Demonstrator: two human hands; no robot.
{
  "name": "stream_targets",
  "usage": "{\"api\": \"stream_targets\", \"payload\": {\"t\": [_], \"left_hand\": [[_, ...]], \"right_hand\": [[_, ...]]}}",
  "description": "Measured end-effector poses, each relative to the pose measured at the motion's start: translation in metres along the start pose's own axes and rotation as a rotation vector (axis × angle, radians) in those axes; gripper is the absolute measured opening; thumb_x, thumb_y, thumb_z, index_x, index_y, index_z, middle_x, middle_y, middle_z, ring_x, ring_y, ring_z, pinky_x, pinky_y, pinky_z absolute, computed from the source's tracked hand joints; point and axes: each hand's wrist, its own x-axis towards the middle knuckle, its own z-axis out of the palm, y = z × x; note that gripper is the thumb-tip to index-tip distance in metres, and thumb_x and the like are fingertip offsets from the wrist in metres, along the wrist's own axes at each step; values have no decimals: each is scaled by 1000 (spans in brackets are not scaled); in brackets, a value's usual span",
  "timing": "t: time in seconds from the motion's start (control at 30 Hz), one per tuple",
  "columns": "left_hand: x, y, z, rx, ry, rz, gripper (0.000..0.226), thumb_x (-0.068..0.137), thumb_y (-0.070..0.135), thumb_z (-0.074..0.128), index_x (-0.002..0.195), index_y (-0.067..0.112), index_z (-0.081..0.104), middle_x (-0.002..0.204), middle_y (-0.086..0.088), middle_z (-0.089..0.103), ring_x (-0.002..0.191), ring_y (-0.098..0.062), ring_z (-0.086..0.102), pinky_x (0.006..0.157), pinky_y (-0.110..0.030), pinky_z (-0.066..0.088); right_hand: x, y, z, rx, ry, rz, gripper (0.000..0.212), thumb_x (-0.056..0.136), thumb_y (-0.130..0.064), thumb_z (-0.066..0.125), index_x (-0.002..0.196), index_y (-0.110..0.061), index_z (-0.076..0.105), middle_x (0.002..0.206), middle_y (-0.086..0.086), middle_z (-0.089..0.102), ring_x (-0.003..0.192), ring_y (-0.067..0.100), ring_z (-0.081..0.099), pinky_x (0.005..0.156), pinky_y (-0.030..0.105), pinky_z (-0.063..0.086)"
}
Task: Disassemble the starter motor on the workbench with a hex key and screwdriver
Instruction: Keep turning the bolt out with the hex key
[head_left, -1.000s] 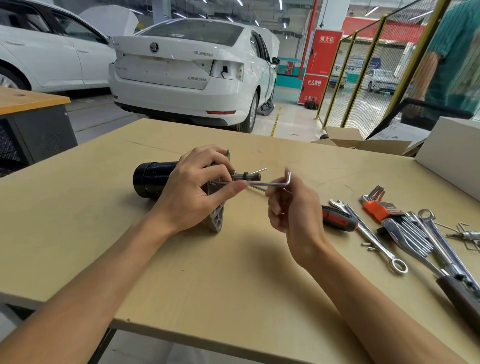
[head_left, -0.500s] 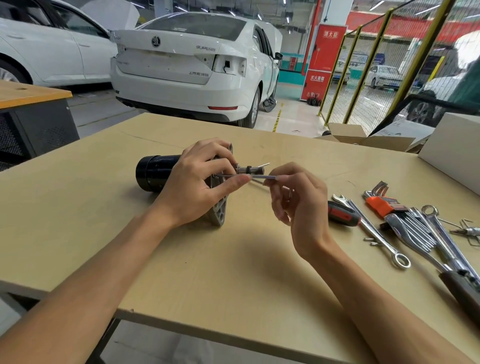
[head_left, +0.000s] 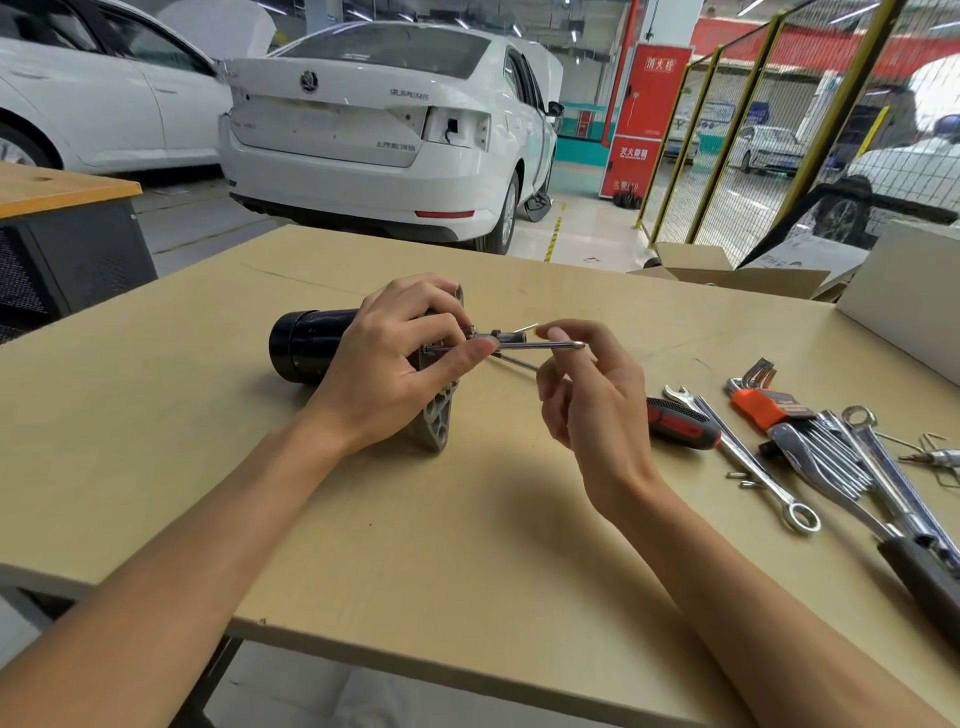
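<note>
Starter motor (head_left: 311, 345) lies on its side near the middle of the tan table (head_left: 156, 441), its glossy black cylindrical body pointing left and its grey cast-metal mounting flange (head_left: 436, 423), pierced by round holes, standing on edge toward the right. A short shaft with thin metal pins sticks out of the flange end. The left hand (head_left: 395, 364) is draped over the joint of body and flange, its fingers curled round the housing and the thumb stretched along a slim silver hex key (head_left: 540, 344). The right hand (head_left: 592, 395) pinches the outer end of that key between thumb and index finger, the other fingers loosely bent. To the right on the table lie a red-and-black screwdriver (head_left: 680, 422), an orange-holdered hex key set (head_left: 758, 402) and several spanners (head_left: 748, 462).
</note>
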Motion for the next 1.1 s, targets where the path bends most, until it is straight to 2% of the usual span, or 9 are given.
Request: {"api": "stream_targets", "payload": {"t": [0.1,0.2,0.33,0.53,0.67,0.73,0.8,0.97,1.1], "left_hand": [[0,0,0,8,7,13,41,90,44,60,73,8,70,98,-1,68,119,-21,55,101,-52,40],[0,-1,1,23,14,29,41,88,45,63,71,7,69,97,-2,68,119,-23,56,100,-51,41],[0,-1,0,18,6,32,43,87,47,64,72,8,69,98,-2,68,119,-22,56,101,-51,41],[-1,-1,1,16,5,26,41,87,45,64,72,7,69,98,-2,68,120,-24,56,101,-53,41],[-1,-1,0,16,3,16,40,87,45,63,72,8,68,99,-1,68,120,-22,55,101,-53,41],[-1,-1,0,18,5,17,39,87,45,63,73,9,68,98,0,68,120,-21,55,101,-52,41],[-1,-1,0,15,0,8,39,88,45,62,74,9,69,99,0,68,120,-20,55,102,-52,40],[-1,1,-1,-9,-8,2,46,92,49,55,79,8,72,100,-1,68,121,-21,55,102,-55,40],[0,1,-1,-16,1,6,48,92,50,55,77,7,71,99,-2,68,121,-22,55,101,-56,40]], "right_hand": [[2,-1,-1,76,16,124,24,103,-19,44,87,-17,62,51,-3,46,40,10,32,38,16,25],[4,-5,-3,200,-24,240,46,101,-36,43,61,-21,59,49,-2,42,39,12,33,38,18,24],[3,-5,-2,246,-163,147,51,91,-48,44,48,-22,51,44,0,36,38,13,31,39,20,24],[-1,-5,-3,197,-177,-54,28,78,-38,54,58,-19,58,45,1,39,37,16,31,40,17,23],[-4,-6,-3,114,-140,-122,22,76,-18,47,60,-22,61,45,4,38,37,17,30,41,17,22],[-6,-8,-1,71,-96,-143,21,74,-11,44,66,-16,63,45,4,39,37,16,31,41,15,24],[-7,-9,1,54,-66,-159,23,75,-8,42,73,-9,64,44,2,40,38,14,32,40,14,26],[-8,-9,2,20,-45,-167,36,88,5,37,79,-11,68,45,-1,41,39,12,33,40,14,26],[-2,-6,0,4,19,-25,28,98,-6,39,90,-12,65,47,-1,42,39,11,34,41,15,26]]}}
